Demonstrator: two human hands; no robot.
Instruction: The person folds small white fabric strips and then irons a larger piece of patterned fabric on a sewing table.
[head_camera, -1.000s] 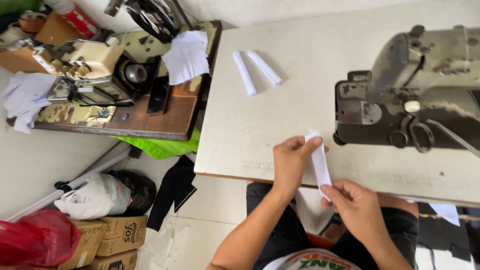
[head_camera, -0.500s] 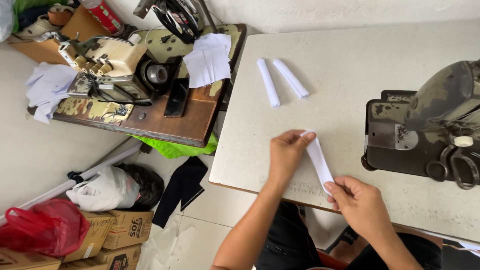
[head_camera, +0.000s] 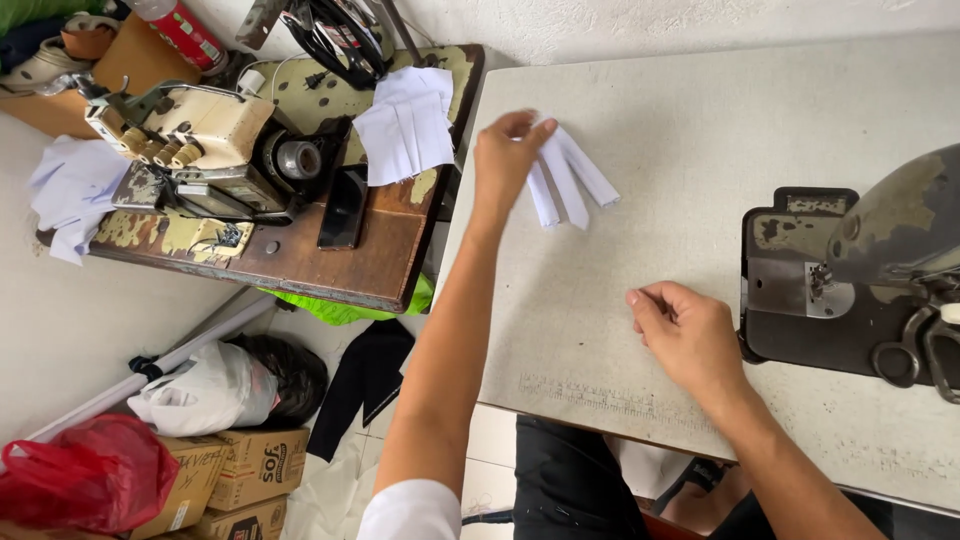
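Note:
My left hand (head_camera: 503, 160) reaches far across the grey sewing table (head_camera: 700, 130) and pinches the top end of a white folded fabric strip (head_camera: 541, 190). This strip lies beside two similar strips (head_camera: 585, 172), all fanned out together on the table. My right hand (head_camera: 688, 335) rests on the table nearer to me, fingers loosely curled with nothing in them. It sits just left of the dark sewing machine (head_camera: 860, 270).
A second table (head_camera: 300, 255) to the left carries a cream overlock machine (head_camera: 200, 140), a dark phone (head_camera: 343, 207) and white cloth pieces (head_camera: 408, 125). Below it on the floor are cardboard boxes (head_camera: 240, 475), a red bag (head_camera: 85, 470) and a white bag (head_camera: 205, 390).
My left hand carried the strip away from my right hand and up to the two strips at the far side. My right hand let go and stayed near the sewing machine.

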